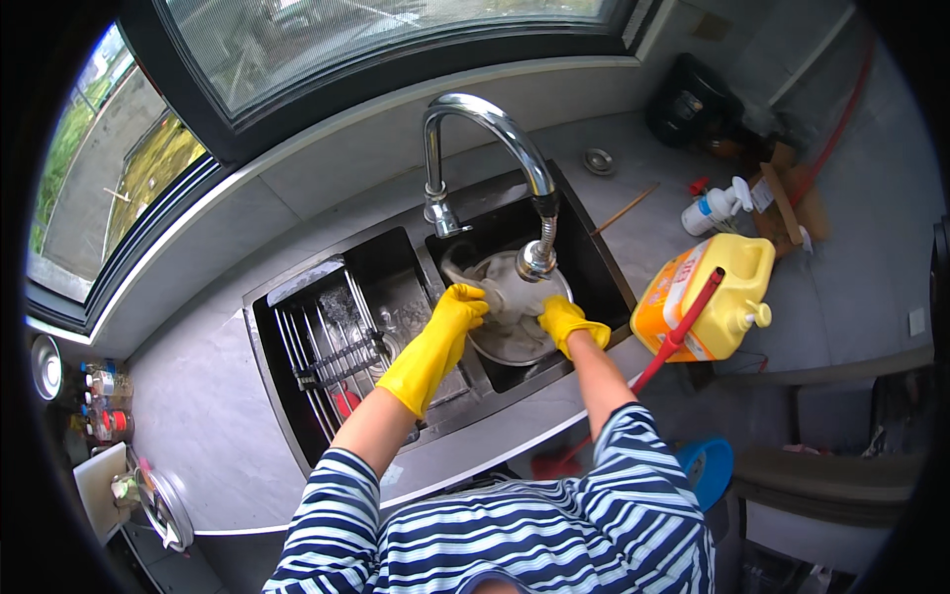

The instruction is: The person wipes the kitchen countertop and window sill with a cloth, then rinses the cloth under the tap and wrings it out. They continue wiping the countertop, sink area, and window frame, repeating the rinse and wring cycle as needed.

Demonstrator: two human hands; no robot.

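Note:
Both of my hands wear yellow rubber gloves over the right bowl of a dark double sink (605, 260). A round metal basin (568, 286) sits in that bowl, with whitish, blurred contents. My left hand (464, 304) pinches a pale, limp, cloth-like piece (501, 297) at the basin's left side. My right hand (568, 321) reaches over the basin's right rim against the pale material; its fingertips are partly hidden. Above the basin hangs the spray head (536, 261) of a chrome gooseneck faucet (482, 104).
A metal drying rack (326, 349) spans the left bowl. Right of the sink stand a yellow detergent jug (712, 297), a white spray bottle (709, 211) and a wooden stick (627, 208). A red-handled pole (679, 330) leans at the counter edge. Bottles (107, 401) line the far left.

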